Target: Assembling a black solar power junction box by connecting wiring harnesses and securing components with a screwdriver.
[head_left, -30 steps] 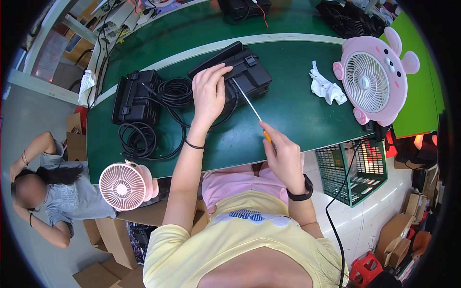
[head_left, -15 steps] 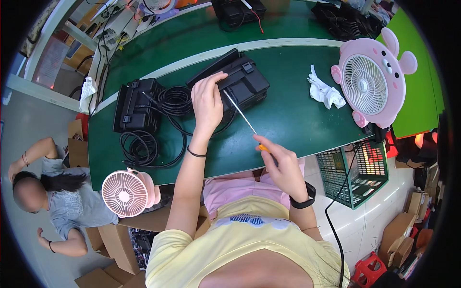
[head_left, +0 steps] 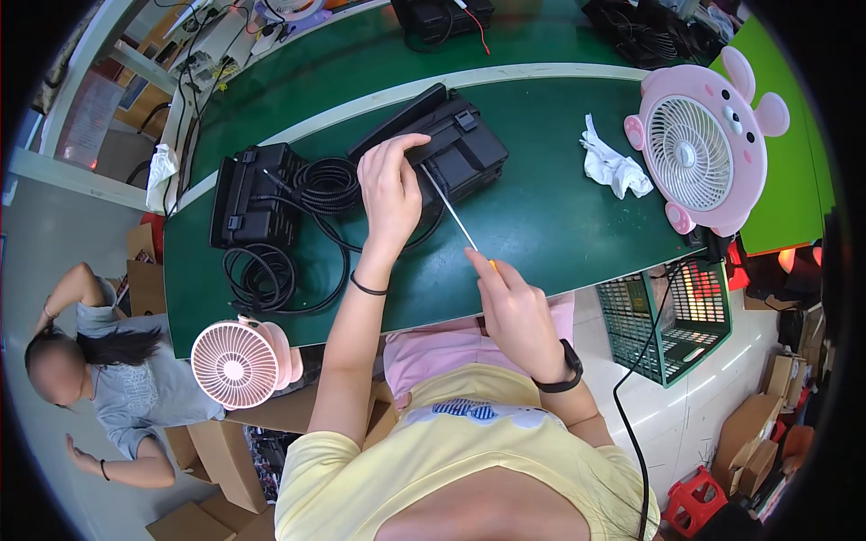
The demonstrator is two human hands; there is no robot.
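Right hand [head_left: 519, 316]: closed around the handle of a screwdriver [head_left: 457, 220], an orange part showing at the fingers; the shaft slants ahead and left, its tip end at a black case [head_left: 469, 144]. Left hand [head_left: 390, 194]: fingers together and bent at the case's near-left side; whether it grips or merely steadies cannot be told. The case lies ahead of the right-hand grip on a glossy green workbench [head_left: 550, 225]. Beyond it curves a pale strip [head_left: 559, 69]. Left of the grip are a coiled black cable [head_left: 327, 185] and a second black case [head_left: 257, 203]; nearer the wearer, a small pink fan [head_left: 234, 365] stands by the bench edge. A co-worker [head_left: 149, 383] is farther left. The near edge passes beneath the right hand. Rightward, green surface gives moving room up to a crumpled white cloth [head_left: 615, 171] and large pink fan [head_left: 699, 153]; below stands a green crate [head_left: 663, 325].
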